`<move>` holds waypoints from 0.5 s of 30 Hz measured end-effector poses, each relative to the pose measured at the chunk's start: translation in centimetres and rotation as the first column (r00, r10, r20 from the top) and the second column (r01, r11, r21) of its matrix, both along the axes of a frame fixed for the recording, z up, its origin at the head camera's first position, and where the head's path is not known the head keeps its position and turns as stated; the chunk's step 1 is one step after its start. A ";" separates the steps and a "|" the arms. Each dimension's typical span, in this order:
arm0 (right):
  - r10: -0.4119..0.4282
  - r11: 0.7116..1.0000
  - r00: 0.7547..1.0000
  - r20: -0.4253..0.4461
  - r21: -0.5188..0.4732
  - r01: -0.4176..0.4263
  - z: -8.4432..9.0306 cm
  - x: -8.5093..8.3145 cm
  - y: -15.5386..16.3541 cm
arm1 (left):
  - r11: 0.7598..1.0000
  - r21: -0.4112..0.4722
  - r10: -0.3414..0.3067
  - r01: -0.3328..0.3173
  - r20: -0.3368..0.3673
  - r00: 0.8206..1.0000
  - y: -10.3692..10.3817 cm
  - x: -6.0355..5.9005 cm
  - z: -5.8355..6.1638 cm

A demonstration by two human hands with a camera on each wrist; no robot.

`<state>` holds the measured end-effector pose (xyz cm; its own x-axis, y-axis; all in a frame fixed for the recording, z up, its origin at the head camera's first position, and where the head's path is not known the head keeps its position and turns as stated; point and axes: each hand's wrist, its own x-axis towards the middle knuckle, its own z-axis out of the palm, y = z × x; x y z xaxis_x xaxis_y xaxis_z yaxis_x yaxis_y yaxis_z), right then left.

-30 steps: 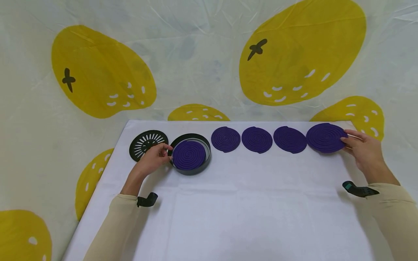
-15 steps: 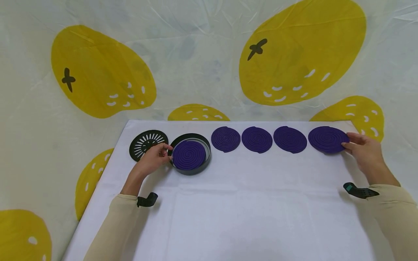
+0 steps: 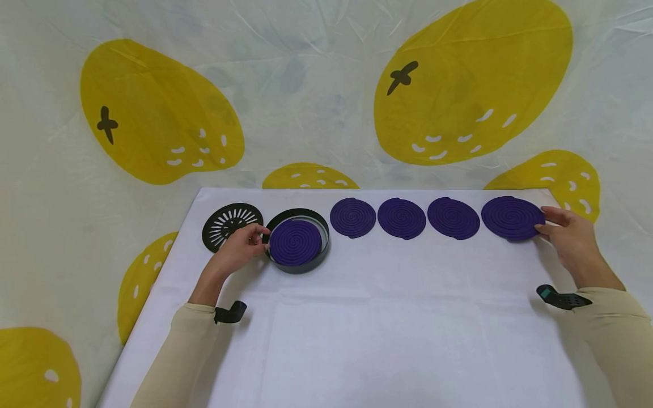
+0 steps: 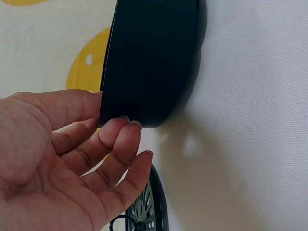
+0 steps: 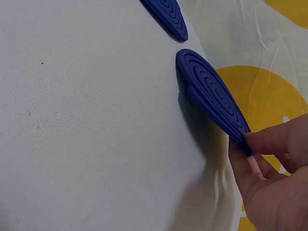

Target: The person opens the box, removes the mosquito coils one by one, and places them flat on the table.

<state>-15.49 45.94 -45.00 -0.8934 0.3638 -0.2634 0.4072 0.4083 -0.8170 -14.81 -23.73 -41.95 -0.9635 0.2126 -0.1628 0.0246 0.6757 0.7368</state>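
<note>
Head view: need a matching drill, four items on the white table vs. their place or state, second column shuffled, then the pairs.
Things:
1. black round tray
2. slotted black lid
3. rightmost purple coil
4. left hand

Places or states:
A. pinched at its right edge by the right hand
B. holds a purple coil inside
C. lies flat at the far left of the row
D. fingers on the tray's left wall

Pairs: 1-B, 2-C, 3-A, 4-D
</note>
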 end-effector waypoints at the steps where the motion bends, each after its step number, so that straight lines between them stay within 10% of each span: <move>1: 0.005 1.000 1.000 0.000 0.004 -0.005 0.0 0.0 0.0 | 1.000 0.001 0.001 -0.001 0.000 1.000 0.0 0.0 0.0; 15: 0.051 0.990 0.997 0.053 0.129 -0.058 0.4 0.0 -0.3 | 1.000 -0.006 0.000 0.000 -0.010 1.000 0.0 0.0 0.0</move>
<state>-15.44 45.68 -44.61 -0.8998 0.3493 -0.2615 0.4203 0.5327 -0.7346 -14.83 -23.72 -41.97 -0.9650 0.2119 -0.1546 0.0321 0.6801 0.7324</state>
